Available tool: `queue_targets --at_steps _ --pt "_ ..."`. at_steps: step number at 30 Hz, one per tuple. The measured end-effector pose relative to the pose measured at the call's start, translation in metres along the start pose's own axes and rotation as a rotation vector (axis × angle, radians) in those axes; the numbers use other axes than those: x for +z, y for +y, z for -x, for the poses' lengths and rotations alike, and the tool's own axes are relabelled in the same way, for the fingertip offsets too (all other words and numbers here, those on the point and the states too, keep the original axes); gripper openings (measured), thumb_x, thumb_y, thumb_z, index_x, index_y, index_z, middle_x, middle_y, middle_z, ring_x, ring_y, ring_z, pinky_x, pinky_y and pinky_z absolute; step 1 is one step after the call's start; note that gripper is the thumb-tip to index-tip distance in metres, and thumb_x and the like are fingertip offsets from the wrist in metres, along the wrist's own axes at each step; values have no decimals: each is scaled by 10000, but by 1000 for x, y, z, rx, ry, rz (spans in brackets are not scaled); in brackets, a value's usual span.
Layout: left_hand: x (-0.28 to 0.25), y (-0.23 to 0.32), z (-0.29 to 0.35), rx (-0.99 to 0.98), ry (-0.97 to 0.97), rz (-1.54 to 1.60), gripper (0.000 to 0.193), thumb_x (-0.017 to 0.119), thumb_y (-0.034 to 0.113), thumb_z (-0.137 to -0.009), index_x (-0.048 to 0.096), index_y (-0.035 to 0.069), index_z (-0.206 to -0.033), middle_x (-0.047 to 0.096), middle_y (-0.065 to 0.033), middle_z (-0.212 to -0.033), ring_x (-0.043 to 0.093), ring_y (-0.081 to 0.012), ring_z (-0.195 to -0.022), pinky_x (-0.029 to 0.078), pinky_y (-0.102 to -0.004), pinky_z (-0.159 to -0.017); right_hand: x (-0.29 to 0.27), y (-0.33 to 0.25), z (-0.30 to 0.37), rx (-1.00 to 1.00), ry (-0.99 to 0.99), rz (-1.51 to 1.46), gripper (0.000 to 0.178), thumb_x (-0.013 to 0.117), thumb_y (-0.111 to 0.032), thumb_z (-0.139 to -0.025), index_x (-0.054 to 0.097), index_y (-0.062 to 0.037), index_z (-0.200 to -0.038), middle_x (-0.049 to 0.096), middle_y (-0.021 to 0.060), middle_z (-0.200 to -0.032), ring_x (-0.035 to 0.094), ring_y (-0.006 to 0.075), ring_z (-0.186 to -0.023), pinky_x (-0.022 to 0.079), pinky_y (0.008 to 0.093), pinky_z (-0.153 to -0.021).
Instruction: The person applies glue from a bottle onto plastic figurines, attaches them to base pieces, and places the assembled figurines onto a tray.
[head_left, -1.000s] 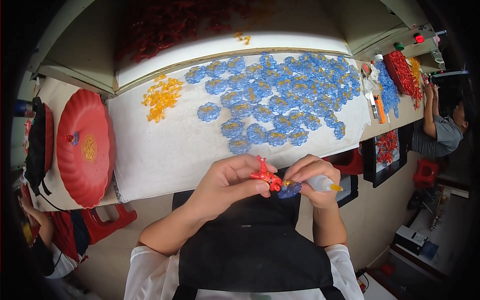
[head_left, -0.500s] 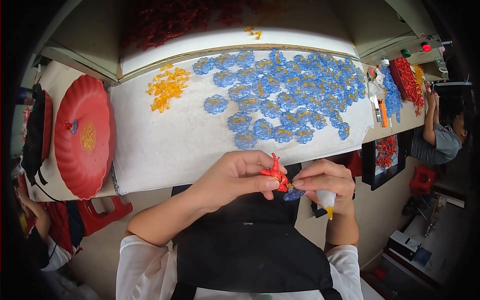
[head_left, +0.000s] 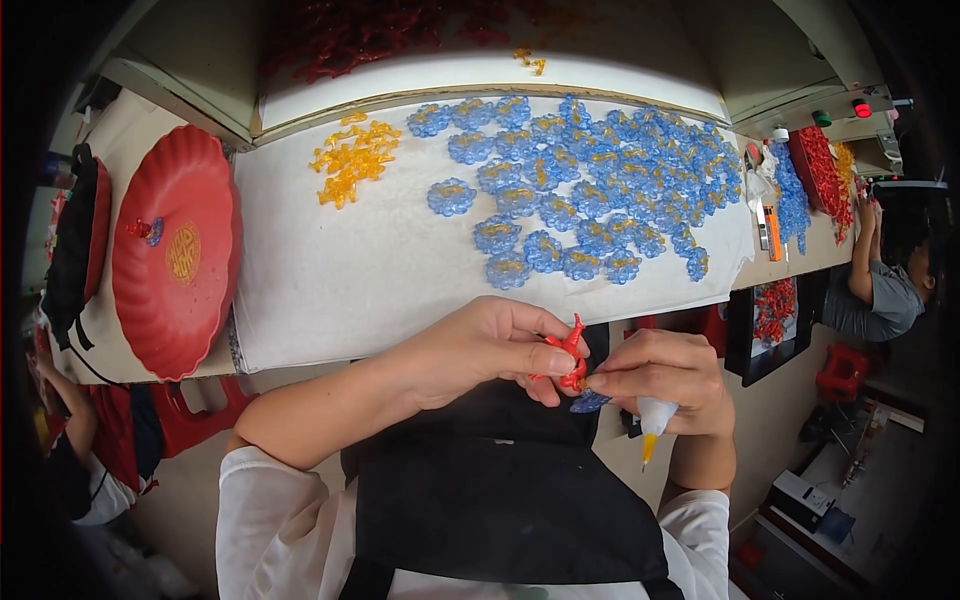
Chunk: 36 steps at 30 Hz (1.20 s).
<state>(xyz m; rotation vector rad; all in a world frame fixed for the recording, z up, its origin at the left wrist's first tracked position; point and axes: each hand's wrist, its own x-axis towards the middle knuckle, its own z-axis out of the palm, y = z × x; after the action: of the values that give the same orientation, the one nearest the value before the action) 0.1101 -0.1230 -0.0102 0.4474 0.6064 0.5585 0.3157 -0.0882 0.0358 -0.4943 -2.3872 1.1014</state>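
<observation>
My left hand (head_left: 500, 350) is closed, pinching a small red plastic figurine (head_left: 573, 346) between thumb and fingers above my black apron. Just below it sits a blue piece (head_left: 590, 402), seen nearly edge-on and partly hidden by fingers. The fingertips of my right hand (head_left: 668, 372) press together at a small yellow part between the red and the blue. That same hand also keeps a white squeeze bottle (head_left: 655, 414) in its grip, its yellow tip with a thin needle pointing down. Beyond my hands, many blue flower-shaped pieces (head_left: 543, 250) with yellow parts on them cover the white sheet.
Loose yellow pieces (head_left: 355, 160) lie at the sheet's left. A red scalloped plate (head_left: 150, 310) holds one red-and-blue figurine (head_left: 147, 231). At right are an orange tool (head_left: 772, 232) and heaps of blue (head_left: 788, 190) and red pieces (head_left: 822, 170). Another person (head_left: 885, 280) works there.
Both hands have shifted slightly to the right, and the red figurine has turned in my left hand. The bottle's tip points more steeply down. The whole view has shifted a little.
</observation>
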Motion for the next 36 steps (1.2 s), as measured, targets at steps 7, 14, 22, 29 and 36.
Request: queue_targets --at_steps 7,14,22,29,36 --pt "4 -1 -1 8 35 -55 277 588 153 -774 530 -34 -970 596 -114 -824 587 -157 -664 456 -227 -613 -3 -4 -1 74 -79 55 231 662 -27 -569 630 -12 -798 575 91 -742 568 183 -596 445 254 -497" --pt "4 -5 -2 -43 25 -48 266 590 135 -775 540 -19 -985 583 -100 -884 576 -144 -759 482 -242 -641 0 -5 2 87 -79 5 254 650 30 -568 617 -14 -816 555 72 -739 567 189 -625 453 263 -512" --pt "13 0 2 31 14 -47 322 574 38 -764 473 -17 -1065 583 -103 -870 565 -132 -769 461 -237 -705 4 -2 8 97 99 57 314 666 50 -544 647 -40 -844 533 80 -811 563 157 -671 481 239 -557" --pt "14 0 2 121 87 -110 246 573 19 -741 503 -32 -971 595 -87 -802 554 -105 -686 442 -214 -648 10 0 6 96 123 88 330 670 54 -533 648 -39 -848 517 67 -795 548 138 -657 473 232 -534" --pt "8 3 8 124 149 -167 293 571 5 -756 497 -2 -1039 594 -75 -829 554 -101 -709 449 -216 -679 14 4 3 74 135 109 307 652 65 -557 648 -35 -847 518 78 -795 549 145 -635 452 231 -511"
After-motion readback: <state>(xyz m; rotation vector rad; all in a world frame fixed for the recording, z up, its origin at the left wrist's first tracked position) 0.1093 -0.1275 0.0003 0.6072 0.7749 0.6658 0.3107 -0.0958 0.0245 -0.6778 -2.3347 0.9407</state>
